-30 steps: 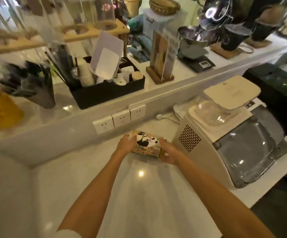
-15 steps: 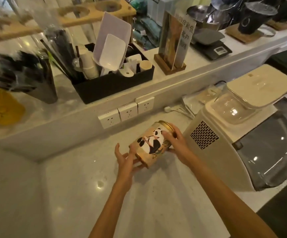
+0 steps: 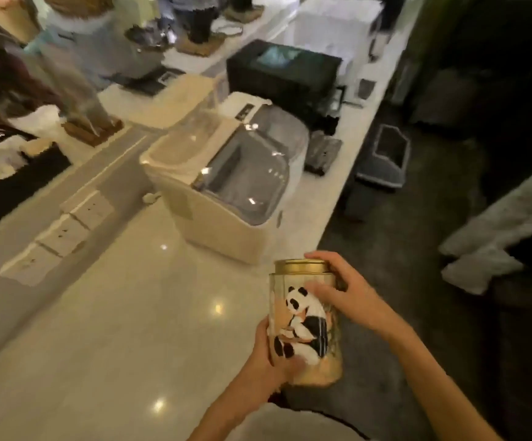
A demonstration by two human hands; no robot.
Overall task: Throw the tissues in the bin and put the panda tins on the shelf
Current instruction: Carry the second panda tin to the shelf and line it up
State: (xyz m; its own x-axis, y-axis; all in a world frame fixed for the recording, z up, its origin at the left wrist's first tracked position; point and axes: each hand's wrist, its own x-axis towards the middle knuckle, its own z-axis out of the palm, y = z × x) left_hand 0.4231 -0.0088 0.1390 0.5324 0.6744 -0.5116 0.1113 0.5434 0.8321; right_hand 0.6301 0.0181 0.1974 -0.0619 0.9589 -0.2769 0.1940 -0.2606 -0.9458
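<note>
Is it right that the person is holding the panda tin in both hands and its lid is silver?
Not quite. The head view shows the panda tin held by the left hand low down and the right hand near the top, but its lid is gold, not silver.
</note>
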